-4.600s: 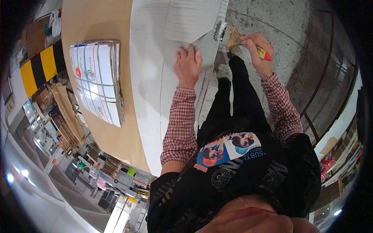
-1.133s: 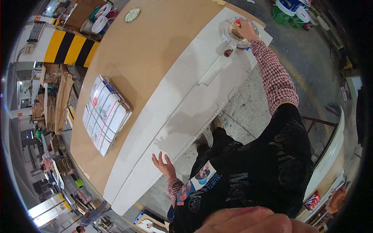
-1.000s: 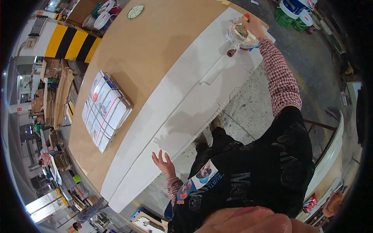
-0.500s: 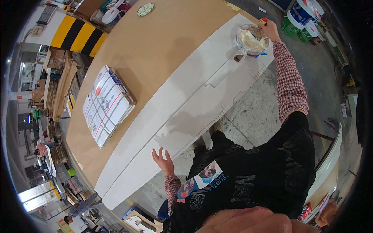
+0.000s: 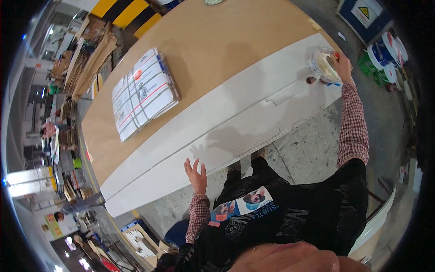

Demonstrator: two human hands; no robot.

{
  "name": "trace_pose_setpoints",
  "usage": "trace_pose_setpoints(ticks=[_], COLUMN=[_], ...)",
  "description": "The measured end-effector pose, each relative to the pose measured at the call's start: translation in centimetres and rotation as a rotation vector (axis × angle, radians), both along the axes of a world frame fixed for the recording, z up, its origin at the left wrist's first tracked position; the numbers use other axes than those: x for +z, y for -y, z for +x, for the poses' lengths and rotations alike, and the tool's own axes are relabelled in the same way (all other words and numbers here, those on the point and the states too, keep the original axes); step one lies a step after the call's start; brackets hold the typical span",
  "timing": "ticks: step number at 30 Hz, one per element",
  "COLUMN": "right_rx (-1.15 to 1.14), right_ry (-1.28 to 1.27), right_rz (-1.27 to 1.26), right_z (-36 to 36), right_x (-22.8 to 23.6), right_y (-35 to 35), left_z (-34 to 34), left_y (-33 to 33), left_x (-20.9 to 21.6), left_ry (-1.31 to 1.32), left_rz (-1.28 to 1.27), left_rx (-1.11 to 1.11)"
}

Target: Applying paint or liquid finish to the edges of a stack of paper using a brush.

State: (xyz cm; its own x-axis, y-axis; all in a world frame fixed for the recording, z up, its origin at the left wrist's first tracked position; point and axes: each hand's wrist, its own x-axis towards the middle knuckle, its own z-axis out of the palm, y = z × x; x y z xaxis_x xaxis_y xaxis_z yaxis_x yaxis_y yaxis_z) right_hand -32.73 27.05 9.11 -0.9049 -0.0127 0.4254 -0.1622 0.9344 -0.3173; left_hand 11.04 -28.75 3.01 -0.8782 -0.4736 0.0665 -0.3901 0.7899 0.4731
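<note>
Near the far right end of a long white tapered panel (image 5: pixel 235 104) stands a bowl (image 5: pixel 324 68) wrapped in clear plastic, with cream-coloured paste in it. My right hand (image 5: pixel 343 68) is at the bowl's right side, closed on a small tool with a red handle end (image 5: pixel 336 55); its working end cannot be made out. A brown round-ended thing (image 5: pixel 311 80) and a bit of blue lie against the bowl. Fingers spread and holding nothing, my left hand (image 5: pixel 197 177) hovers by the panel's near edge, and its shadow falls on the panel.
The panel lies on a big brown-covered table (image 5: pixel 199 50). A strapped bundle of white printed sacks (image 5: pixel 144 93) sits on it at left. Paint buckets (image 5: pixel 384 56) and a blue sign box (image 5: pixel 364 18) stand on the floor at far right. Another person (image 5: pixel 74 206) is at far left.
My view has shifted, so the table things sit differently in it. My right hand has lowered the red-ended tool to the bowl's paste. My left hand stays raised and open.
</note>
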Motion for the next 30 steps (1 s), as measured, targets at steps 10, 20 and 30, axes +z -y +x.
trace_pose_setpoints(ticks=[10, 20, 30], right_rx=[-0.266, -0.259, -0.068], right_ry=[-0.154, -0.346, -0.125], right_rz=[0.410, -1.556, -2.126], right_z=[0.3, 22.7, 47.9], right_x=[0.7, 2.0, -3.7], right_y=[-8.7, 10.6, 30.0], left_z=[-0.3, -0.4, 0.3], left_y=[6.4, 15.5, 12.9], left_x=[-3.7, -5.0, -6.8], left_ry=[0.273, 0.223, 0.062], left_rz=[0.009, -0.200, -0.144], left_rx=[-0.293, -0.879, -1.032])
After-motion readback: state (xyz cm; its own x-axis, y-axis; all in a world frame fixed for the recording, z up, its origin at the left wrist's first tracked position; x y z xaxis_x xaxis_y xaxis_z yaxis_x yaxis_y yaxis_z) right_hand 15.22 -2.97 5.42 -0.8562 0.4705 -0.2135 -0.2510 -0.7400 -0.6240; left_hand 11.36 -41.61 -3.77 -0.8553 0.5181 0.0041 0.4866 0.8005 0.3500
